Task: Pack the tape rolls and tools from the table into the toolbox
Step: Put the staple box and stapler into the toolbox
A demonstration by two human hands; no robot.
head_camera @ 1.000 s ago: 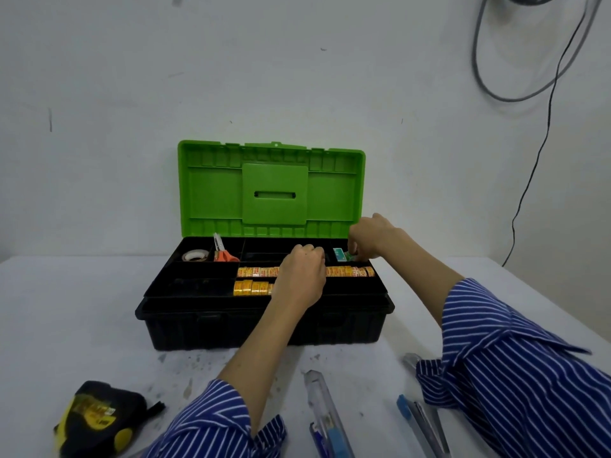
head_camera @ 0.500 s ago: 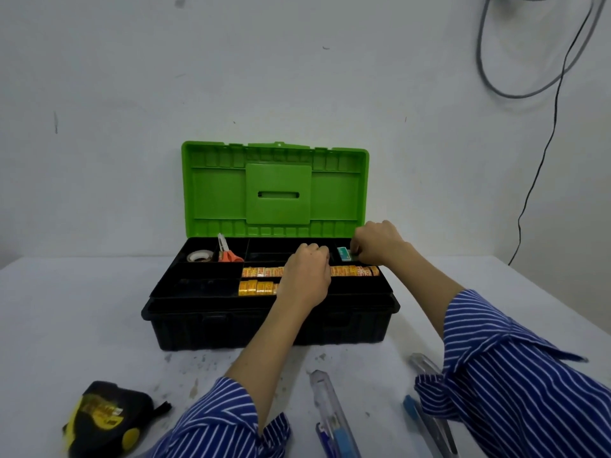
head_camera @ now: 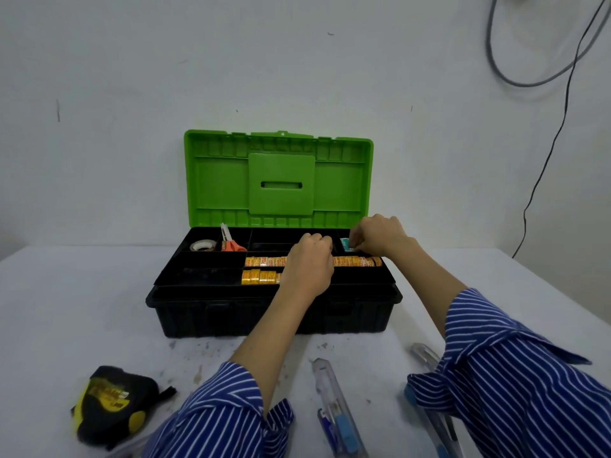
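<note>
Black plastic toolbox with upright green lid: stands open at the middle of the white desk. A divided tray lies on top.

Small yellow tape rolls: two rows on edge in the tray's front-centre compartments. Judged light, stiff and smooth-sided; best pinched across the flat faces or pushed along as a row. A loose one could topple or roll.

Left hand: fingers curled down over the yellow rows. Whether it grips a roll cannot be told.

Right hand: fingers curled at the tray's right rear compartment, touching or pinching a small teal-and-white item; the contact is too small to settle.

Pale tape roll and orange-handled scissors: lie in the left rear compartment. Packed.

Black-and-yellow tape measure: on the desk, front left, well apart from the box. Judged compact and the heaviest piece; take it around the body.

Clear plastic cases with blue contents: two on the desk near the front edge, one partly under the right sleeve. Probably light, rigid and slick; grasp across the narrow sides.
</note>
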